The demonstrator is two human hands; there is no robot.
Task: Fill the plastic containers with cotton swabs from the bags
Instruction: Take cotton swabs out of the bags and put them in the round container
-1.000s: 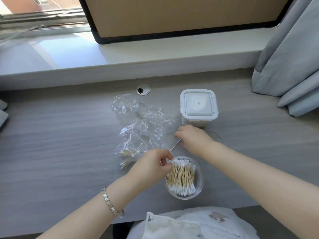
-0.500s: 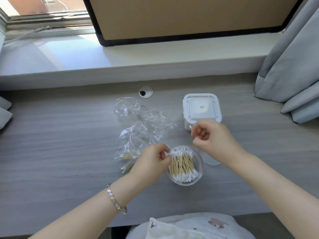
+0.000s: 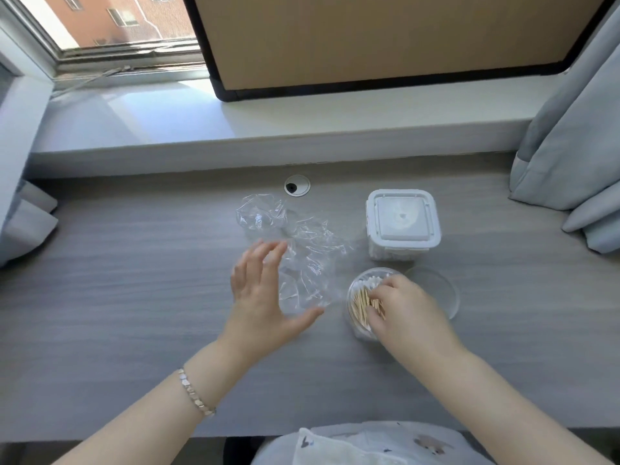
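Now the right grip [image 3: 402, 313] is down in the round container [image 3: 349, 310], its bent fingertips [image 3: 377, 295] on the cotton swabs [image 3: 360, 297] packed there. Whether it pinches a stick or only tucks the bundle flat cannot be told. Half a second ago this grip was raised above the bench [image 3: 134, 280] with the fingers pinched together, and a second ago it was low beside the square container [image 3: 402, 223] where a stray stick lay. Most likely, then, a loose swab has just been carried home.

The left grip [image 3: 265, 297] has let go. A second ago it pinched the round container's near rim; now it is released, fingers spread and straight, over the near edge of the crumpled clear bags [image 3: 308, 253] just left of that container. It hides the spot where a few swabs showed inside the plastic earlier, so what remains in the bags is unclear.

Further out, the round container's clear lid [image 3: 439, 290] lies flat on the bench, touching or just beside its right side. The square container stands behind, lidded — it looks done.

The round one looks nearly full. What probably remains is to shake out the bags — then fit the lid.
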